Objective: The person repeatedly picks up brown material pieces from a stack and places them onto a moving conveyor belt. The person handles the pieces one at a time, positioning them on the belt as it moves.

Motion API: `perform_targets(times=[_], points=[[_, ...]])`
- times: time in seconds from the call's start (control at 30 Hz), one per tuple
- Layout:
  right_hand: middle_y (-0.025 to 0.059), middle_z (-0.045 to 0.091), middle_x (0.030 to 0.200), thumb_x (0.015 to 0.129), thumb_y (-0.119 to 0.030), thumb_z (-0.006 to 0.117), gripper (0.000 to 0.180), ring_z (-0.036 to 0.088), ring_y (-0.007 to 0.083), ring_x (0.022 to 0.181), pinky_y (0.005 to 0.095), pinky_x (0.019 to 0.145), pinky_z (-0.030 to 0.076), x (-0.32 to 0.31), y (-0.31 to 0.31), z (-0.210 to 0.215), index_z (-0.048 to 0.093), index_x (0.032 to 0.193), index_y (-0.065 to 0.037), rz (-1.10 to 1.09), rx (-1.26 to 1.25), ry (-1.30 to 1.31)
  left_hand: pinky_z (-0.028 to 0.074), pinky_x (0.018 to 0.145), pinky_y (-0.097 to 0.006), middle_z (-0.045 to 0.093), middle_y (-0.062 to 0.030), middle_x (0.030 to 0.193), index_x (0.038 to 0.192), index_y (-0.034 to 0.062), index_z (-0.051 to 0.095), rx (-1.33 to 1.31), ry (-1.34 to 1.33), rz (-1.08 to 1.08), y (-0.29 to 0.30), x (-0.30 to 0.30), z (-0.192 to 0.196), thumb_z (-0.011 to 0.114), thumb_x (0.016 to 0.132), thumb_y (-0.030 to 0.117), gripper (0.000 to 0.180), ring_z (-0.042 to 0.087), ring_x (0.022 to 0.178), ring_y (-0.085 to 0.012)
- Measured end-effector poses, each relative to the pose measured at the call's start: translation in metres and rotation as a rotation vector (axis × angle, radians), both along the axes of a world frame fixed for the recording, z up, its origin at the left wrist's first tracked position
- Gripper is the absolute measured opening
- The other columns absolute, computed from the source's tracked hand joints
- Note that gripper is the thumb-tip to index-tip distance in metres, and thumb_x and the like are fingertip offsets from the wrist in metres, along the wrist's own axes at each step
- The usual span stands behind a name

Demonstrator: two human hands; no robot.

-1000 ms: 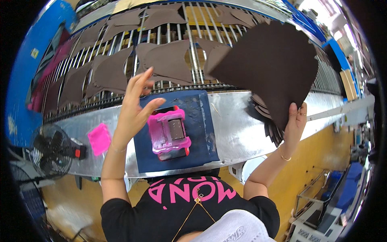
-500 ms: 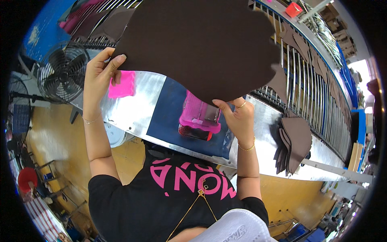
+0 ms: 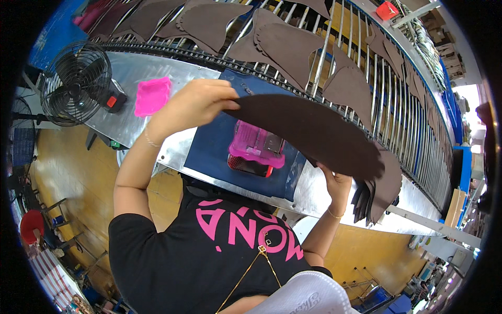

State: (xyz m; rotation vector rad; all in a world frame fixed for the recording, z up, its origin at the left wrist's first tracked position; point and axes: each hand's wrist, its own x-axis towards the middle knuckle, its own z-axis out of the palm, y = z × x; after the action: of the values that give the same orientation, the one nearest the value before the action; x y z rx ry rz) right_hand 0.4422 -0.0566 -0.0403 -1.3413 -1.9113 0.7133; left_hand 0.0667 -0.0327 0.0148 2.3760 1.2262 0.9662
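A thin, dark brown sheet piece (image 3: 308, 133) with a scalloped right end hangs tilted between my two hands, above the metal table. My left hand (image 3: 201, 102) pinches its left corner. Lower down, my right hand (image 3: 334, 183) grips the near edge, its fingers partly hidden beneath the piece. Just behind the sheet's right end lies a fanned stack of similar brown pieces (image 3: 389, 196). Under the sheet, a pink plastic tray (image 3: 256, 152) sits on a red-and-black object (image 3: 250, 166), on a dark blue mat (image 3: 209, 146).
Beyond the table, a rod conveyor (image 3: 384, 89) carries several brown pieces (image 3: 285, 39). A flat pink tray (image 3: 152, 97) lies left on the metal table (image 3: 133, 68), near a black fan (image 3: 76, 86). A red box (image 3: 387, 10) stands far right.
The brown sheet has come down and swung right toward the stack, now seen at a slant. My left hand moved right; my right hand moved right and nearer. Conveyor pieces came into view.
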Motion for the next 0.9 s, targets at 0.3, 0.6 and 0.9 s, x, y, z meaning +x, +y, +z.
perform_targets(times=[0.3,0.6,0.9], points=[[0.0037,0.063,0.069,0.075,0.000,0.072,0.015,0.050,0.0082,0.064,0.0247,0.060,0.040,0.106,-0.056,0.047,0.068,0.088,0.005,-0.175,-0.221,0.024,0.046,0.055,-0.037,0.051,-0.0058,0.082,0.076,0.0087,0.063,-0.060,0.260,-0.394,0.030,0.090,0.012,0.067,0.077,0.019,0.012,0.058,0.068,-0.0255],[0.0049,0.060,0.083,0.082,-0.016,0.072,0.024,0.051,0.0101,0.077,0.0242,0.073,0.042,0.109,-0.054,0.098,0.060,0.087,0.005,-0.701,0.275,0.302,0.053,0.065,-0.039,0.053,-0.0046,0.092,0.075,0.0094,0.064,0.477,0.143,-0.317,0.107,0.161,0.076,0.064,0.079,0.019,0.011,0.060,0.089,-0.0224],[-0.0004,0.053,0.069,0.089,-0.020,0.065,0.022,0.045,0.0057,0.058,0.0199,0.053,0.037,0.116,-0.014,0.112,0.057,0.100,-0.003,-0.645,0.303,0.323,0.056,0.064,-0.027,0.054,0.0026,0.114,0.077,0.0143,0.068,0.845,0.357,-0.103,0.136,0.161,0.126,0.062,0.077,0.014,0.005,0.058,0.103,-0.0146]])
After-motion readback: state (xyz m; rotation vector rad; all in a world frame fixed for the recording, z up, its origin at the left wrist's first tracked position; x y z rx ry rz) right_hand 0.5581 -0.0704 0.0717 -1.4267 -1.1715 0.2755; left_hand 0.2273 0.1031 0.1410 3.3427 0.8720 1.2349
